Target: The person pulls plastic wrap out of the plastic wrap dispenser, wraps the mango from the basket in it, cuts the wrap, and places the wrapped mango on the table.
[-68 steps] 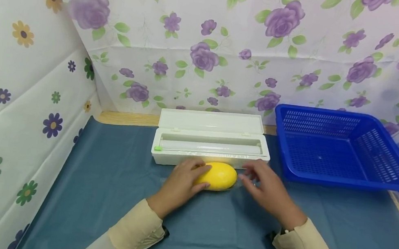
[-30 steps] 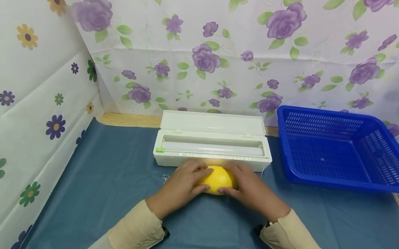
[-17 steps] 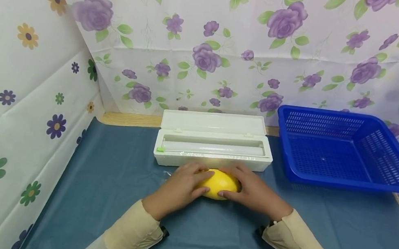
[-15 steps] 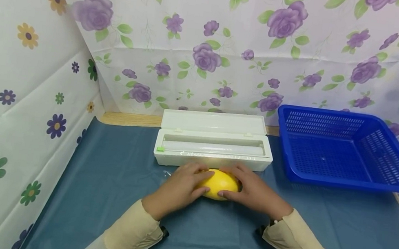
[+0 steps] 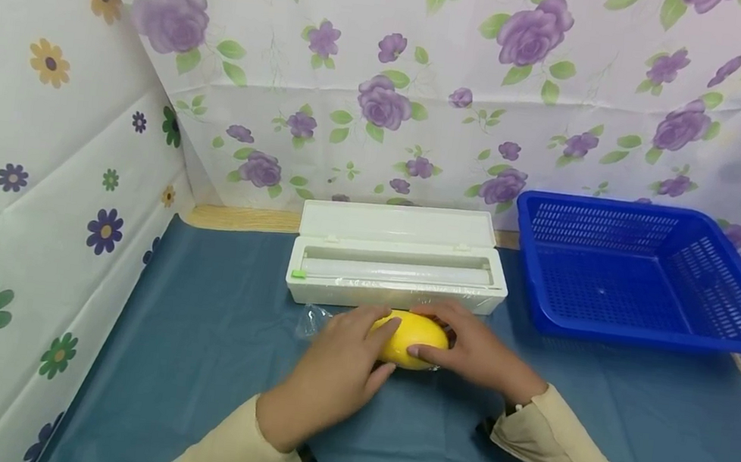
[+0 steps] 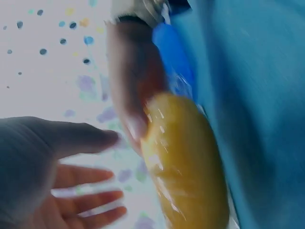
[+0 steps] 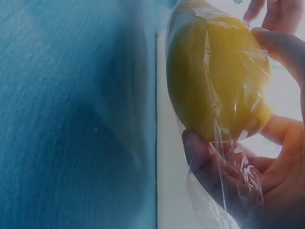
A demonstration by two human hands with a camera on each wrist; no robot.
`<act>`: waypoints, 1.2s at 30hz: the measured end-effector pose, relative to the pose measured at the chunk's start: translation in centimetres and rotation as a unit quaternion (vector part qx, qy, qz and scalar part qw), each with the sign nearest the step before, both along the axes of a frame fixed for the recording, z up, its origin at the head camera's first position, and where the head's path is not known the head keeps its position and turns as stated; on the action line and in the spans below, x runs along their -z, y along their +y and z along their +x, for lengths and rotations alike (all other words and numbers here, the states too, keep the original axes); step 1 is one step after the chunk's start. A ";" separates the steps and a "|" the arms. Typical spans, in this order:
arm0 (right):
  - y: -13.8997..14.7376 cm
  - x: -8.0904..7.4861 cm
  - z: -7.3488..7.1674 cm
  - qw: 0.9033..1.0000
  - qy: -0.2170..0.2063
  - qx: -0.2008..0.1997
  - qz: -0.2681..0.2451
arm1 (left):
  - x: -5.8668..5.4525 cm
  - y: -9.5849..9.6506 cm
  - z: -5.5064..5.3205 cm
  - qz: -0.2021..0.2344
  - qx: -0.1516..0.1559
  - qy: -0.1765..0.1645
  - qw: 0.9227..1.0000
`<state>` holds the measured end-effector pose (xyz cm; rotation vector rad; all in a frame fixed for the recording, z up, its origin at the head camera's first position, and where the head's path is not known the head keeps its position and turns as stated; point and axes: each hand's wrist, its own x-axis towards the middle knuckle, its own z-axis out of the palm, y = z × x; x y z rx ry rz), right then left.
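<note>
Head view: I have the yellow fruit about midway between the left and right edges of the bench, toward its back edge, just in front of the white box. Its long axis runs left to right, nearly parallel to the back edge; one rounded end points to the right edge, the other to the left. I cannot tell whether its underside bears on the cloth.

Right hand: thumb and fingers curl round the right end, gripping it. Left hand: fingers and thumb spread, just beside the left end; the left wrist view, blurred, shows a gap to the fruit.

Clear film wraps the fruit and bunches under the right fingers; more sticks out beyond the left hand. The box lid stands open, a roll inside. Blue basket at the back right corner.
</note>
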<state>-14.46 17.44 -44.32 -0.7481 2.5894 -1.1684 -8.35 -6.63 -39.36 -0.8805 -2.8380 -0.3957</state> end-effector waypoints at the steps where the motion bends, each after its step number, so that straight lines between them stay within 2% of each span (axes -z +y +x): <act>1: 0.0 -0.1 0.0 1.000 -0.004 0.003 -0.003 | -0.1 0.1 0.4 -0.017 -0.006 -0.002 1.000; 4: 0.0 -0.3 0.0 1.000 -0.018 0.004 -0.016 | 0.1 0.5 1.0 -0.057 -0.022 -0.006 0.998; 7: 0.0 -0.4 0.0 0.999 -0.025 0.003 -0.024 | 0.9 0.9 1.0 -0.070 -0.036 -0.005 0.997; 15: 0.2 -0.8 0.0 0.998 -0.046 -0.003 -0.041 | 3.0 1.3 -0.3 -0.060 -0.066 0.046 0.995; 18: 0.1 -1.1 0.0 0.998 -0.048 -0.004 -0.041 | 3.7 1.3 -0.9 -0.061 -0.074 0.054 0.994; 28: 0.1 -1.6 0.5 1.000 -0.023 0.000 -0.015 | 4.3 1.4 -1.4 -0.055 -0.071 0.072 0.993; 36: 0.2 -2.1 0.7 1.000 -0.007 -0.003 -0.002 | 4.3 1.4 -1.6 -0.044 -0.068 0.066 0.994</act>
